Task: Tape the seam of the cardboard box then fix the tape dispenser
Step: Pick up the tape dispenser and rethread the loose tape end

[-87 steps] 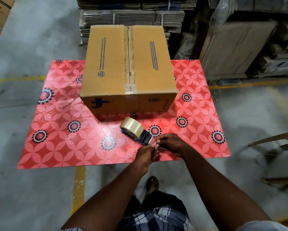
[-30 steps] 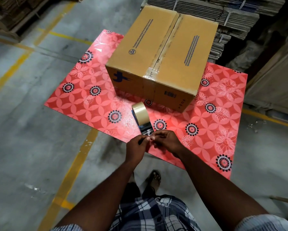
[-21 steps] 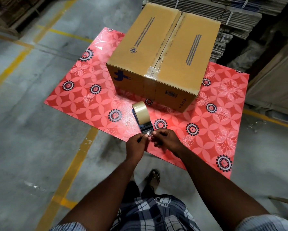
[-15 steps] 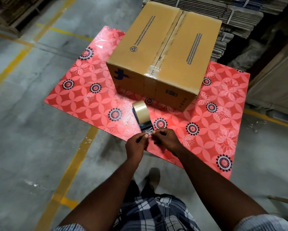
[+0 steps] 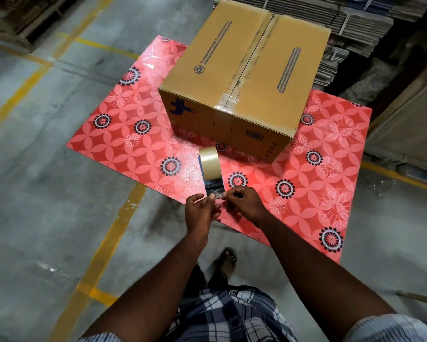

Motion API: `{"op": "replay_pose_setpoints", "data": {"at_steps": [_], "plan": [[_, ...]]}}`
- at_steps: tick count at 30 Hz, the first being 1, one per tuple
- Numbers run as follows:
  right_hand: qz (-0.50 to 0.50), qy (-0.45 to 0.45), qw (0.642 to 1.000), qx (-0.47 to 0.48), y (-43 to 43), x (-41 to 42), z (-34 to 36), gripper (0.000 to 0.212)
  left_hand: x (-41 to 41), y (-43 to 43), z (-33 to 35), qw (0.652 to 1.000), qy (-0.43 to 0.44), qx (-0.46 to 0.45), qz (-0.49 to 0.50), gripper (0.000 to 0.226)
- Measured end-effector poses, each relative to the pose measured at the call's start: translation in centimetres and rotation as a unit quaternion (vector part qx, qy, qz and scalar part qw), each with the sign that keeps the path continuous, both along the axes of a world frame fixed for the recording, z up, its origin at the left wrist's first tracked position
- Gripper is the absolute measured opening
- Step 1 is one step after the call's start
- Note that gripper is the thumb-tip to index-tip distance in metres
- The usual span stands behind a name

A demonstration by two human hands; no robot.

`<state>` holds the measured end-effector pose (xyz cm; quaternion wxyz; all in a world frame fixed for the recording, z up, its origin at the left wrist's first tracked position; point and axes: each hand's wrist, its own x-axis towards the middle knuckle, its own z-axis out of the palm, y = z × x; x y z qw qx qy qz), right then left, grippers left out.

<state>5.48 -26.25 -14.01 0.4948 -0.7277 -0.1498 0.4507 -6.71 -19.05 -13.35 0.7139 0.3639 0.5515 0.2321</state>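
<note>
A: Pinching at the dispenser (image 5: pixel 210 172) cutter end, both hands. It's held over the near edge of the mat (image 5: pixel 123 144), roll at its far end, box (image 5: pixel 244 77) further back, seam already taped.

B: Grip?

A: Left hand (image 5: pixel 199 212) and right hand (image 5: pixel 244 203) closed narrow on the loose tape end at the blade, fingertips nearly touching.

B: Risks?

A: Serrated blade sits right at the fingers, so a slip could nick. Tape end may fold onto itself or snap back onto the roll. Dispenser body looks barely supported; it could drop.

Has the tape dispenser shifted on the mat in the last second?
No. The tape dispenser sits between the same two black flowers on the red mat, just before the box.
</note>
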Motion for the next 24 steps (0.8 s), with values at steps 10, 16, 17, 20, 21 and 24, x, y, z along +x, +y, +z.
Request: {"op": "replay_pose_setpoints", "data": {"at_steps": [10,16,17,20,21,24], "plan": [[0.028,-0.061,0.997,-0.043,0.0,-0.2,-0.1,0.015,0.2,1.1,-0.2,0.995,0.077,0.018,-0.062,0.037],[-0.022,-0.003,0.999,-0.036,0.1,-0.6,0.2,0.019,-0.1,1.3,-0.7,0.989,0.11,0.045,-0.084,0.035],[-0.042,0.024,0.999,-0.024,0.1,-0.7,0.3,0.021,-0.1,1.2,-0.8,0.988,0.113,0.054,-0.091,0.034],[-0.087,0.086,0.992,-0.008,0.2,-1.2,0.7,0.023,0.1,1.0,-0.7,0.985,0.123,0.067,-0.099,0.033],[-0.095,0.096,0.991,-0.006,0.2,-1.3,0.8,0.019,0.1,1.0,-0.7,0.985,0.125,0.07,-0.098,0.033],[-0.11,0.118,0.987,0.012,0.1,-1.8,1.1,0.005,0.4,1.0,-0.8,0.981,0.138,0.082,-0.107,0.03]]}}
